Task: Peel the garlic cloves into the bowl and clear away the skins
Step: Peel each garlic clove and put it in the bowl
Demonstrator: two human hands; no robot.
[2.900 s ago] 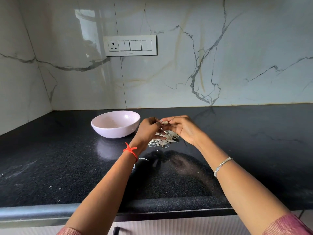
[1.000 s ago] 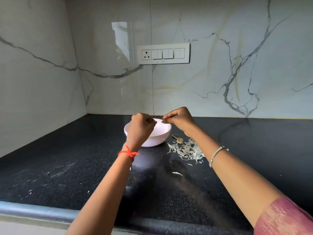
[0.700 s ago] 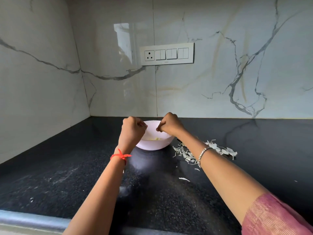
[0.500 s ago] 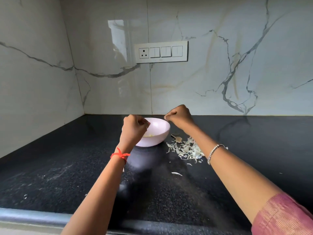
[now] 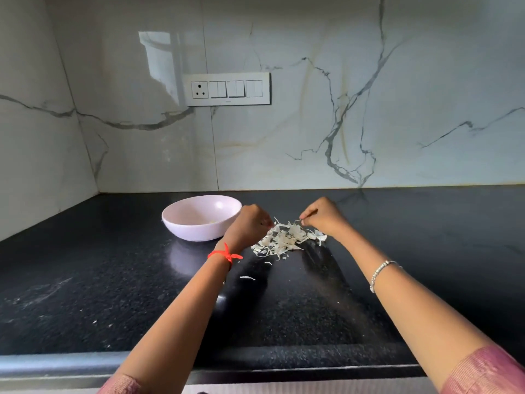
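Having left the bowl (image 5: 191, 232), right hand (image 5: 324, 220) pinches skin (image 5: 297, 221); left hand (image 5: 246, 223) curled, hold unclear.

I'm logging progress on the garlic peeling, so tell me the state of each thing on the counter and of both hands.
Bowl, upright on the counter, something small and pale inside.
Skin pile, loose on the counter, right of the bowl.
Stray skin, lying apart, nearer the person.
Left hand, fingers curled; contents hidden.
Right hand, pinching a skin strip above the pile.
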